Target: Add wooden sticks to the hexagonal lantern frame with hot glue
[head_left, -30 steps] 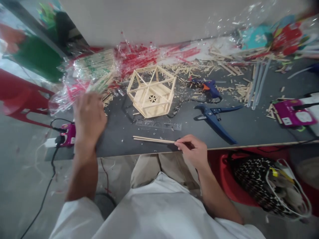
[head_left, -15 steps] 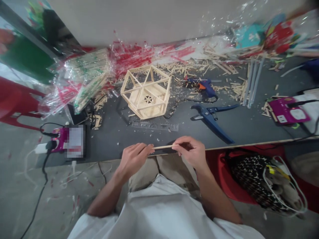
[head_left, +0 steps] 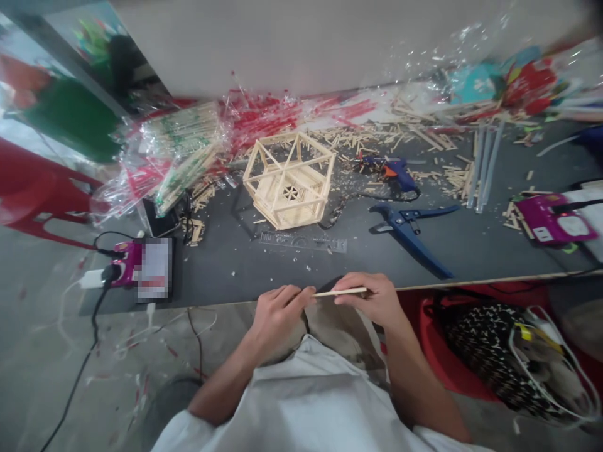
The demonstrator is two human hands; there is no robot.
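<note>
A thin, pale wooden stick [head_left: 336, 292] lies level between my hands at the table's front edge. My left hand [head_left: 281, 311] is closed, pinching the stick's left end between thumb and fingers. My right hand [head_left: 373, 297] is curled around its right part; the stick's right end shows across the fingers. Beyond my hands lies a clear plastic ruler [head_left: 304, 242]. Behind it stands a six-sided frame of wooden sticks [head_left: 289, 182] with a slatted bottom. Blue-handled cutters [head_left: 412, 238] rest to the right, below a blue and orange glue gun [head_left: 398, 174].
Plastic-wrapped sticks [head_left: 183, 138] and red wrappers [head_left: 264, 119] pile up at the back left. Cut stick pieces [head_left: 459, 179] and clear glue sticks [head_left: 485, 166] lie at right. Purple power strips [head_left: 556, 218] sit at both sides. A patterned bag [head_left: 485, 351] rests on a red stool at lower right.
The stick has shifted right through my right hand, so its end now shows over those fingers. My hands are closer together. The whole view has swung slightly left.
</note>
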